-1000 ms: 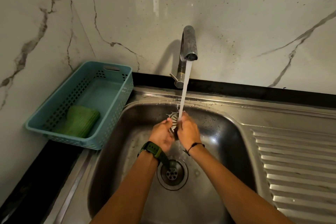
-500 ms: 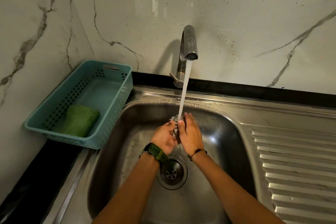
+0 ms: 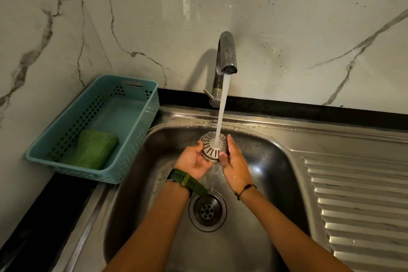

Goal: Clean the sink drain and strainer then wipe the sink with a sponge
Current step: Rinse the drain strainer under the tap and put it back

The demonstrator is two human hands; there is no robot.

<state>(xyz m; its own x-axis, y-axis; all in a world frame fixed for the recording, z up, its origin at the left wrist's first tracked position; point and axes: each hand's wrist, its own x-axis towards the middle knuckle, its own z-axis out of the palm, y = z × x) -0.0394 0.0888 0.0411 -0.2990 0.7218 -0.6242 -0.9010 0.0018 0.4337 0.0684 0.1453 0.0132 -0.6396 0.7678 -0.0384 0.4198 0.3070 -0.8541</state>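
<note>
I see the strainer (image 3: pixel 212 146) held under the faucet (image 3: pixel 225 55) stream, above the sink (image 3: pixel 276 161) basin. Left hand (image 3: pixel 194 160) cups it from 9 o'clock, right hand (image 3: pixel 234 161) grips at 3. Drain (image 3: pixel 207 211) open at 6 o'clock below. Green sponge (image 3: pixel 93 149), probably, sits in teal basket (image 3: pixel 141 117) at 9.

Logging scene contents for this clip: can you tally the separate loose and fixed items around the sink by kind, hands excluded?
Round slotted metal strainer, held under the running water: 1
Curved steel tap: 1
Stainless steel sink with round drain: 1
Teal perforated plastic basket: 1
Green ribbed sponge, lying in the basket: 1
Green-strapped wristwatch: 1
Thin black cord bracelet: 1
Total: 7
</note>
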